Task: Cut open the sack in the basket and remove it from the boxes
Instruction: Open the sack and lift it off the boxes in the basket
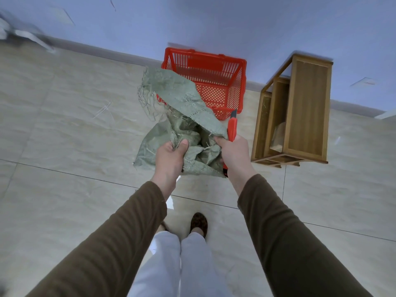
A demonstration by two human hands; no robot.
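Observation:
A crumpled green woven sack [175,97] with frayed edges hangs in the air in front of me, held by both hands. My left hand [170,157] grips its lower left part. My right hand [234,153] pinches its right edge and also holds a red utility knife [231,127], blade end pointing up. Behind the sack a red plastic basket [216,71] stands on the floor against the wall, and nothing shows inside it. To the right, wooden boxes [300,112] nested one inside another stand on the floor.
Pale tiled floor all around, with a few loose sack fibres [102,109] to the left. A blue-white wall [214,22] runs behind the basket. A blurred grey object [25,35] lies at the far left. My feet and white trousers [182,260] are below.

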